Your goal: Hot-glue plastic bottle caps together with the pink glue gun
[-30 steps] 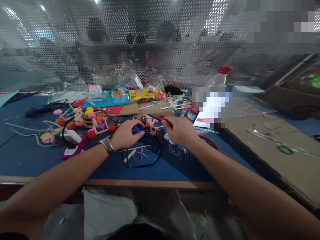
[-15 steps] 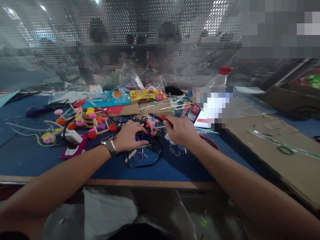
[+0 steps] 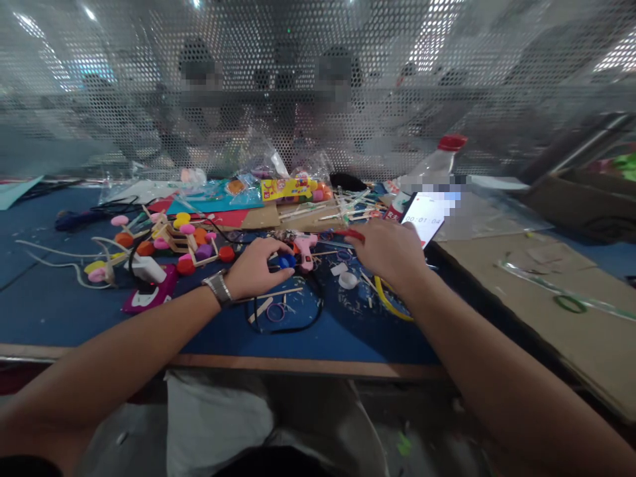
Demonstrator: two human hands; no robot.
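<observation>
**Red tool in right hand, blue piece at left hand**

The right hand closes around the red tool, partly hidden by the fingers. The left hand curves, thumb and fingers apart, about the blue piece; whether it grips, I cannot tell. Just beside that piece lies a pink glue gun. The right forearm hides one end of a yellow band. The right hand covers the phone's lower end; pixelation masks its upper right.

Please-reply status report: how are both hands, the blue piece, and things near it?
Left hand at blue piece, grip unclear. Right hand holding red tool. Pink glue gun close beside blue piece; black cord looped nearer the person.
</observation>
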